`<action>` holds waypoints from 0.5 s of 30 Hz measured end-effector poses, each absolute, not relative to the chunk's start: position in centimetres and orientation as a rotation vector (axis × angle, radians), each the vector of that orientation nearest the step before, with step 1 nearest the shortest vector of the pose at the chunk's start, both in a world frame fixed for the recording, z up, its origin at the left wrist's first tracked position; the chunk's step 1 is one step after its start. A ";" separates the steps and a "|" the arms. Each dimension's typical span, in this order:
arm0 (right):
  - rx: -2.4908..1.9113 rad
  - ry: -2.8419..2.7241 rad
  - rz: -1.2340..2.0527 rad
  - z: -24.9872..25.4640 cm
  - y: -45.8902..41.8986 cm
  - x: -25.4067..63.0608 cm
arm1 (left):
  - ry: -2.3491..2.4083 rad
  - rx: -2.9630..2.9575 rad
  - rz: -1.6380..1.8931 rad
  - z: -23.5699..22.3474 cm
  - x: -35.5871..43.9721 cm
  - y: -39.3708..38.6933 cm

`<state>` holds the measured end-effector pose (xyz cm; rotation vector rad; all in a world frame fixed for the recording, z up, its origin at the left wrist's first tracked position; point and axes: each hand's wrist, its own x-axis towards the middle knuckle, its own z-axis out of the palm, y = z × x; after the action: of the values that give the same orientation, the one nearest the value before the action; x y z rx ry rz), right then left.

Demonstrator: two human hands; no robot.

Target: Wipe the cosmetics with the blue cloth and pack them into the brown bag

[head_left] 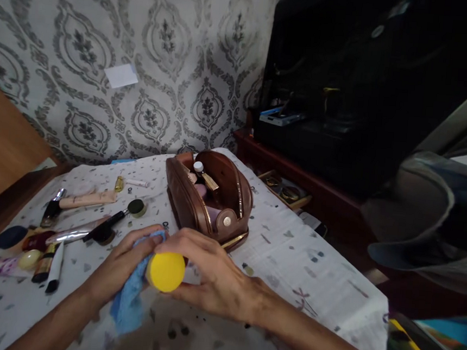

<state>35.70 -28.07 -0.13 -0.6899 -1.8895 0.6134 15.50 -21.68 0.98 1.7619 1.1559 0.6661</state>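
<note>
A blue cloth [130, 307] is pinched between the thumb and fingers of the left hand [128, 261] and pressed to the side of a yellow-topped container [166, 271], which is gripped in the curved fingers of the right hand [216, 274], its thumb underneath. By this opposed hold the container is presumably steadied against the cloth, with its round yellow end left uncovered; how far the left fingertips are closed behind the cloth cannot be told. Just beyond the hands, a brown bag [186, 195] stands unzipped on the patterned tablecloth [290, 272], its mouth spread wide, so that the white-capped bottle [198, 166] inside is left within view and probably easy reach. To the left, a beige tube [88, 199], a black-handled brush [108, 227] and a white tube [56, 266] are laid flat among other cosmetics, perhaps so that each can be seen and none rolls away.
</note>
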 end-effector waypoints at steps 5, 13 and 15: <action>-0.796 -1.693 0.675 -0.5 -30.9 39.3 | 0.850 2.169 0.402 6.9 19.9 -21.6; -0.949 -1.648 0.612 -3.7 -33.5 41.6 | 0.564 3.147 0.004 10.2 28.6 -16.7; -0.993 -1.654 0.593 -4.3 -34.1 42.0 | 0.489 3.200 -0.257 10.0 30.7 -15.8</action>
<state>42.03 -34.06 -4.30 -0.9933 -1.6542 0.5926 30.65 -15.79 10.05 3.2001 0.4892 -0.2569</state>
